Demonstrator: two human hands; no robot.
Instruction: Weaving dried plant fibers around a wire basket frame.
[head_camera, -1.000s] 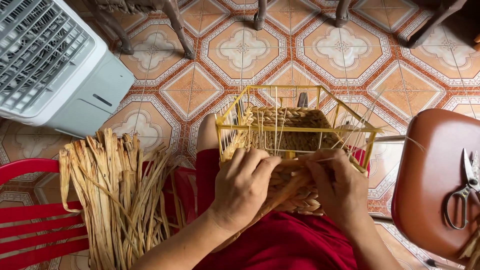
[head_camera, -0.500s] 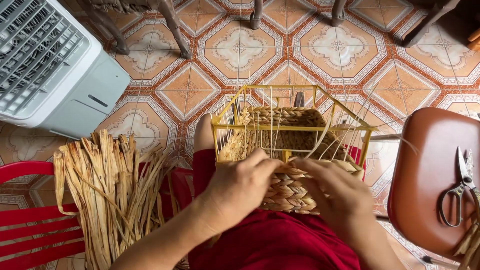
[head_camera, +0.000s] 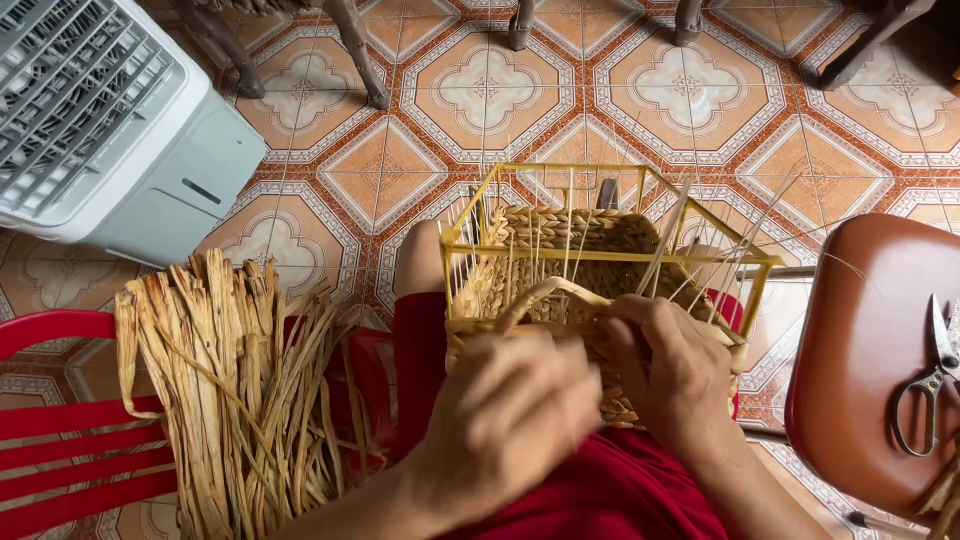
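Now left hand (head_camera: 515, 410) lower on basket (head_camera: 590, 300)

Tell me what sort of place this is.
Probably a home craft corner: patterned terracotta tiled floor, a bundle of dried straw strips on a red slatted chair, and a half-woven straw basket on a yellow wire frame.

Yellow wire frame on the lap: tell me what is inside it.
Inside the yellow wire frame sits a half-woven straw basket, its braided wall and thin upright strands showing. The left hand and right hand cover its near side, hiding that part.
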